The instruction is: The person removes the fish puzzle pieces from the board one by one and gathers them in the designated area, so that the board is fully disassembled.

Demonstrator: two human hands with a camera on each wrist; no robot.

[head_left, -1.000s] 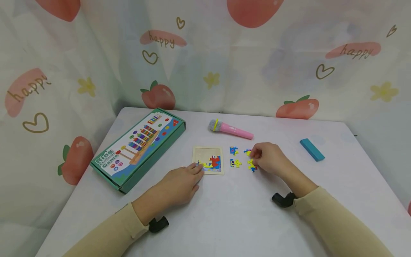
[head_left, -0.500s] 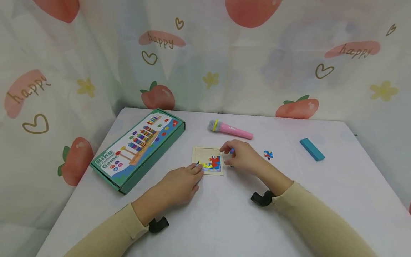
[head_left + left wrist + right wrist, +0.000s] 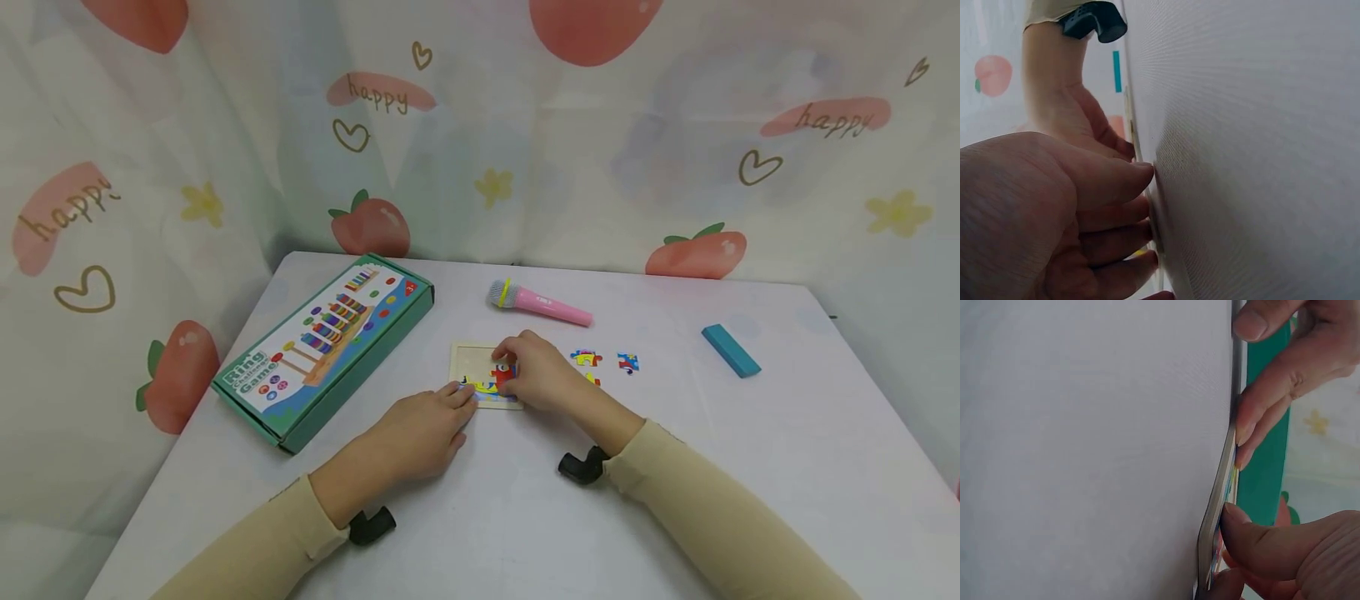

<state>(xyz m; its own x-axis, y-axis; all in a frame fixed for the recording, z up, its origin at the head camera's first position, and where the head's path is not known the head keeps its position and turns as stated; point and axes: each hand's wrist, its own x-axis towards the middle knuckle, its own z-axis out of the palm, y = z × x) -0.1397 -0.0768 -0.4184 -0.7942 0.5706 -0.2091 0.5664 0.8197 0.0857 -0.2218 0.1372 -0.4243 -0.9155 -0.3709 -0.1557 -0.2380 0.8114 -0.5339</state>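
Note:
A small wooden jigsaw tray lies flat on the table, with colourful pieces in its lower part. My left hand rests its fairly straight fingers on the tray's lower left corner. In the left wrist view, the left hand has its thumb close to the table. My right hand reaches over the tray's right side, its thumb and forefinger bent about a red puzzle piece. Close up in the right wrist view, the right thumb touches the puzzle. The fingers hide part of the grip.
Loose puzzle pieces lie right of the tray, some of them behind the right hand. A pink toy microphone is farther back. At the left sits a green game box, at the right a teal block.
My right hand has moved left from the loose pieces to the tray, uncovering a blue and red piece at the right. The left hand has stayed on the tray corner.

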